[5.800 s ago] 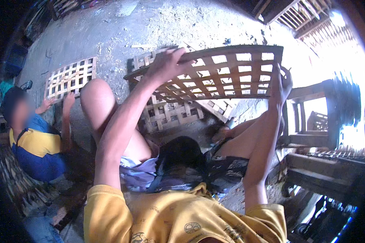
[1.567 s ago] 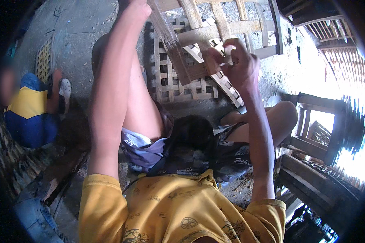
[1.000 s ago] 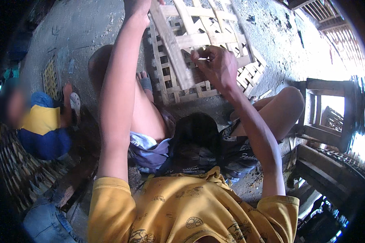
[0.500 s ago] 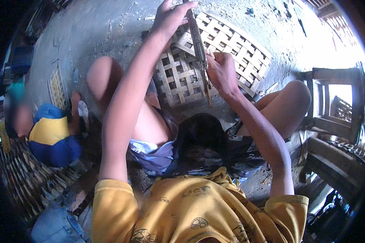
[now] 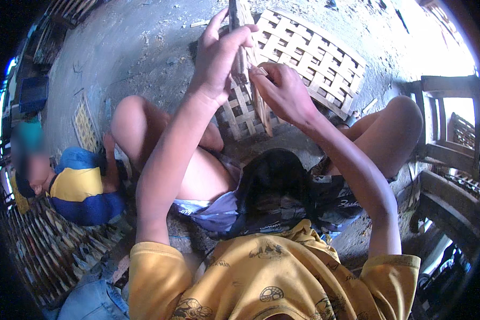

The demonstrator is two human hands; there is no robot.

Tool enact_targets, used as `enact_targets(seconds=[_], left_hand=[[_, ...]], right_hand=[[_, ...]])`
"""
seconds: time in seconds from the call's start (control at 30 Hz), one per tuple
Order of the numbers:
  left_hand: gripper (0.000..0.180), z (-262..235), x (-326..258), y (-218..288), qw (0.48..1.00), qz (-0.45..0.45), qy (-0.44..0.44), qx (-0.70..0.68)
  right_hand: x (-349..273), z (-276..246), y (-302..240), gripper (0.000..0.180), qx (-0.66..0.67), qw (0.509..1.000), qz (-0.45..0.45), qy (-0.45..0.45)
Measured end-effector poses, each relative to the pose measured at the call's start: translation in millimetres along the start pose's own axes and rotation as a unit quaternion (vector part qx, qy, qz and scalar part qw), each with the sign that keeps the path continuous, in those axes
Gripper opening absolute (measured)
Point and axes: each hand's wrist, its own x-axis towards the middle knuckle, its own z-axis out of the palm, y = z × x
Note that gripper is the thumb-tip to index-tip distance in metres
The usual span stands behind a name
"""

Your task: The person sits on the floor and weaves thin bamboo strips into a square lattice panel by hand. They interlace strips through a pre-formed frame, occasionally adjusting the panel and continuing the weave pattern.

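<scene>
1. Turned edge-on since the frame a second ago, the brown woven-slat wooden panel has come nearer the body; its broad lattice face showed then.
2. It now stands upright at 12 o'clock, held between both hands above the grey, debris-strewn floor.
3. At 11 o'clock, the left hand grips the panel's upper part, its fingers parted and bent around the wood.
4. At 1 o'clock, the right hand is curled, thumb and forefinger pinched together at the panel's edge; I cannot tell whether they hold the edge or a pale sliver.
5. Behind the right hand, towards 1 o'clock, a pale rectangular lattice panel lies partly over a darker square lattice panel, which shows below the hands.
6. At 9 o'clock sits a co-worker in a blue-and-yellow top, near a small yellowish lattice panel at 10 o'clock.
7. Towards 3 o'clock stands a weathered grey wooden frame.
</scene>
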Motion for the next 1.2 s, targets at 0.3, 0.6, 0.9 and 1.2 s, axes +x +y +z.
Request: enact_targets(seconds=[0.3, 0.6, 0.9, 1.2], left_hand=[[0.057, -13.9, -5.0, -1.1, 0.995, -0.005, 0.052, -0.087], [0.059, -0.4, -4.0, 14.3, 0.987, -0.006, 0.053, -0.149], [0.061, -2.1, 1.5, 13.7, 0.983, -0.022, 0.068, -0.168], [0.064, -0.4, 1.6, 12.6, 0.984, -0.016, 0.068, -0.164]], right_hand=[[-4.6, -28.9, -21.5, 0.048, -0.006, 0.992, -0.126, -0.025], [-4.1, -27.5, -18.3, 0.012, -0.081, 0.98, -0.179, -0.043], [-14.3, -15.6, -15.7, 0.015, -0.1, 0.963, -0.249, 0.03], [-9.9, -35.2, -18.6, 0.015, -0.059, 0.971, -0.227, -0.038]])
